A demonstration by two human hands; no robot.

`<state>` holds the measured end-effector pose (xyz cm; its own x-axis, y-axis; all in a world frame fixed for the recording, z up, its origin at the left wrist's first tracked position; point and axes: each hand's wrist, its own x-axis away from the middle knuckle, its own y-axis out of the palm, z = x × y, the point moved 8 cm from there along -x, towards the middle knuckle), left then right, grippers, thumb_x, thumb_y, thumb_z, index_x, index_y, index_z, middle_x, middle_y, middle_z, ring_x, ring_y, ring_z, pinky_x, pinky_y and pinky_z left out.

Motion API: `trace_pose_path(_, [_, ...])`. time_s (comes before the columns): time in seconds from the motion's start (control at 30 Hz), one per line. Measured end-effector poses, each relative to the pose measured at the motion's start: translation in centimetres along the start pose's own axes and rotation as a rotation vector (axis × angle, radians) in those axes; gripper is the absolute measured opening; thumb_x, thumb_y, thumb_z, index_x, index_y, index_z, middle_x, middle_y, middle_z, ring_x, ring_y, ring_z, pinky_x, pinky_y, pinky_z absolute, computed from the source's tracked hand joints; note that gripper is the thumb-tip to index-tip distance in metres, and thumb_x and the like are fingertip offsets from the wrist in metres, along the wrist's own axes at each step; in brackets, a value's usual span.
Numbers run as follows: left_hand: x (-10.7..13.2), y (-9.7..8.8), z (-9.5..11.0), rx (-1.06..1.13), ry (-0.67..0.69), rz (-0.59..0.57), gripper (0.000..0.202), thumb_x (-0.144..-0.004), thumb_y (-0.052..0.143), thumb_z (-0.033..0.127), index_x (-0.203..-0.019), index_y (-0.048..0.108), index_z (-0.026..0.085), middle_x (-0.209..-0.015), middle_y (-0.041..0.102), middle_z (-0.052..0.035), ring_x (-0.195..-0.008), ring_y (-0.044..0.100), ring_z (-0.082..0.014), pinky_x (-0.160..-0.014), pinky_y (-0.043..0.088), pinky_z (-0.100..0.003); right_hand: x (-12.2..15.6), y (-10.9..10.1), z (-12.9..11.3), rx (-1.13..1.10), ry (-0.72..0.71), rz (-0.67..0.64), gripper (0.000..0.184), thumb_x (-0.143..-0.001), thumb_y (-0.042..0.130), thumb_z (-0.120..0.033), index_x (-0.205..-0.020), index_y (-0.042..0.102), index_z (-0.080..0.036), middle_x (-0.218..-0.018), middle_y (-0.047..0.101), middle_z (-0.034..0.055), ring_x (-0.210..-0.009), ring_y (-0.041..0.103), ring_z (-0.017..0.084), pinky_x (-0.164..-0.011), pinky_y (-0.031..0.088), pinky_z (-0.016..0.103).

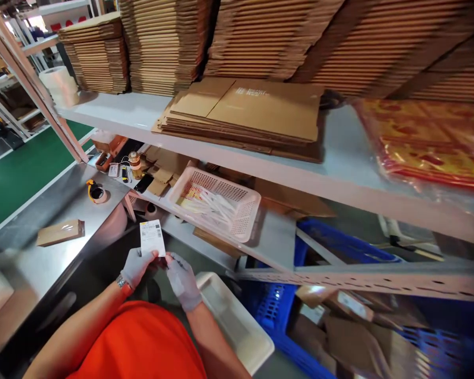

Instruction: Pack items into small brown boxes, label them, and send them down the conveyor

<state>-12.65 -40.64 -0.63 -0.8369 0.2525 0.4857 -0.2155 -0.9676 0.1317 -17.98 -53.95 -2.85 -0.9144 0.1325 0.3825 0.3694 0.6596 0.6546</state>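
A white printed label [151, 238] with a barcode and small text is held upright in front of me. My left hand [136, 267], in a pale glove with bare fingertips, is closed on its lower edge, thumb on the printed face. At the lower right corner, my right hand [181, 279], gloved the same way, pinches the label with thumb and fingers. To the left, a small brown carton [61, 232] with shiny tape lies on the metal table [55, 268]. A tape dispenser [97, 191] with a yellow part stands farther back on it.
A perforated basket [247, 216] of thin white strips sits on the lower shelf. Flattened cartons [260, 110] lie on the upper shelf [229, 152]. An off-white tray [237, 321] is below my right arm, beside a blue crate [276, 305]. A phone [144, 183] lies near the bench corner.
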Motion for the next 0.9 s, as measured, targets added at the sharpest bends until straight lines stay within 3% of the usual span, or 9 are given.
trace_pose_path(0.17, [0.1,0.4,0.0,-0.01,0.002,0.016,0.081,-0.059,0.103,0.074,-0.1,0.088,0.006,-0.094,0.086,-0.0202,-0.073,0.078,-0.0257,-0.069,0.063,-0.037,-0.3,-0.5,-0.2,0.035,-0.025,-0.007,0.045,-0.066,0.106,-0.061,-0.085,0.089,-0.025,-0.077,0.082,0.001,-0.07,0.07,0.018,-0.071,0.061,0.031])
trace_pose_path(0.27, [-0.1,0.3,-0.3,-0.036,-0.011,0.027,0.08,-0.06,0.103,0.072,-0.104,0.087,0.008,-0.1,0.087,-0.0209,-0.079,0.08,-0.0276,-0.071,0.064,-0.038,-0.8,-1.1,0.1,0.041,-0.042,0.017,0.044,-0.066,0.106,-0.061,-0.087,0.091,-0.025,-0.081,0.085,0.003,-0.08,0.075,0.022,-0.08,0.064,0.035])
trace_pose_path(0.4, [-0.8,-0.2,-0.8,-0.206,-0.005,0.043,0.073,-0.076,0.092,0.067,-0.119,0.083,0.009,-0.119,0.086,-0.0249,-0.101,0.083,-0.0352,-0.083,0.068,-0.044,-1.9,-1.9,1.1,0.084,-0.099,0.024,0.047,-0.071,0.102,-0.065,-0.09,0.092,-0.023,-0.091,0.088,0.0078,-0.093,0.078,0.028,-0.091,0.064,0.043])
trace_pose_path(0.5, [-0.4,-2.3,1.1,-0.527,0.216,0.292,0.074,-0.081,0.09,0.047,-0.144,0.075,0.011,-0.154,0.073,-0.0279,-0.14,0.073,-0.0406,-0.117,0.062,-0.055,-2.4,-3.1,1.4,0.175,-0.164,0.108,0.046,-0.072,0.099,-0.065,-0.088,0.092,-0.022,-0.101,0.089,0.0096,-0.101,0.077,0.029,-0.095,0.062,0.043])
trace_pose_path(0.57, [0.3,-2.0,2.6,-0.717,0.433,0.293,0.061,-0.087,0.085,0.043,-0.141,0.079,0.016,-0.161,0.069,-0.0243,-0.15,0.067,-0.0387,-0.129,0.054,-0.056,-2.5,-3.3,1.2,0.275,-0.2,0.111,0.041,-0.076,0.095,-0.062,-0.088,0.093,-0.023,-0.107,0.088,0.0087,-0.101,0.076,0.027,-0.094,0.06,0.04])
trace_pose_path(0.63, [0.5,-0.5,2.7,-0.79,0.535,0.063,0.037,-0.098,0.076,0.046,-0.124,0.087,0.021,-0.147,0.079,-0.0179,-0.139,0.075,-0.0333,-0.125,0.058,-0.05,-2.5,-2.8,0.8,0.35,-0.227,0.044,0.035,-0.082,0.09,-0.059,-0.086,0.092,-0.023,-0.101,0.086,0.0065,-0.096,0.073,0.024,-0.089,0.059,0.036])
trace_pose_path(0.7, [0.6,0.4,2.1,-0.78,0.514,-0.115,0.033,-0.103,0.069,0.049,-0.108,0.091,0.026,-0.127,0.087,-0.0124,-0.12,0.082,-0.0288,-0.113,0.065,-0.044,-2.3,-2.1,0.6,0.397,-0.238,-0.045,0.031,-0.086,0.088,-0.053,-0.081,0.09,-0.023,-0.088,0.08,0.0027,-0.086,0.068,0.021,-0.082,0.056,0.033])
trace_pose_path(0.83, [0.0,-0.9,0.7,-0.653,0.316,-0.058,0.03,-0.093,0.079,0.052,-0.088,0.089,0.024,-0.104,0.089,-0.0102,-0.103,0.084,-0.0294,-0.101,0.066,-0.039,-1.8,-1.6,0.8,0.351,-0.163,-0.172,0.025,-0.083,0.092,-0.041,-0.067,0.084,-0.023,-0.073,0.068,-0.0017,-0.072,0.054,0.015,-0.071,0.047,0.03])
trace_pose_path(0.9, [-0.3,-2.2,-0.4,-0.406,0.146,0.011,0.035,-0.083,0.089,0.056,-0.079,0.083,0.022,-0.088,0.085,-0.0091,-0.093,0.083,-0.0293,-0.092,0.068,-0.038,-2.0,-1.9,0.8,0.277,-0.104,-0.223,0.029,-0.079,0.095,-0.043,-0.064,0.081,-0.023,-0.073,0.069,0.0003,-0.073,0.057,0.016,-0.071,0.05,0.031])
